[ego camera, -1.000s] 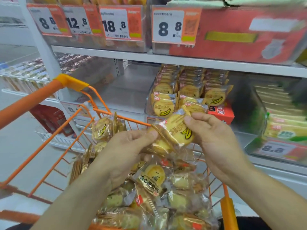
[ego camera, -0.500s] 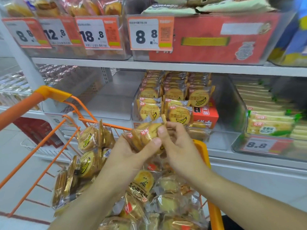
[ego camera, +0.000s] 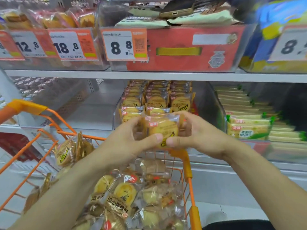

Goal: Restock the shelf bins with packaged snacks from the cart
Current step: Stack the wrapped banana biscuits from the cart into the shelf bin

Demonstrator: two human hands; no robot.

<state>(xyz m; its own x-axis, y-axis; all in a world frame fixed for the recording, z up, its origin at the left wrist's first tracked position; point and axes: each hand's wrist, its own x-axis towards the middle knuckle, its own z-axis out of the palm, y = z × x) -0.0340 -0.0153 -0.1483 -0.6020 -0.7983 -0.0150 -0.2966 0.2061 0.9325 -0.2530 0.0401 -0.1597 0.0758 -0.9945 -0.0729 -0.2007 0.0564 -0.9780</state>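
Both hands (ego camera: 163, 138) around banana snack packets (ego camera: 163, 128), before clear bin (ego camera: 206, 103).

One head-worn wide-angle view looks forward and slightly down, close to the shelf (ego camera: 149, 75). The cart (ego camera: 26, 107) sits low in frame, forearms reaching in from the bottom edge.

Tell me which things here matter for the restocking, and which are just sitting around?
In the job:
- left hand and right hand, both gripping the clear-wrapped yellow banana biscuit packets
- clear plastic bin of matching banana packets
- orange wire cart of wrapped snacks

Just there:
- red carton above
- white 8.8 price tag
- green-trimmed cracker packs
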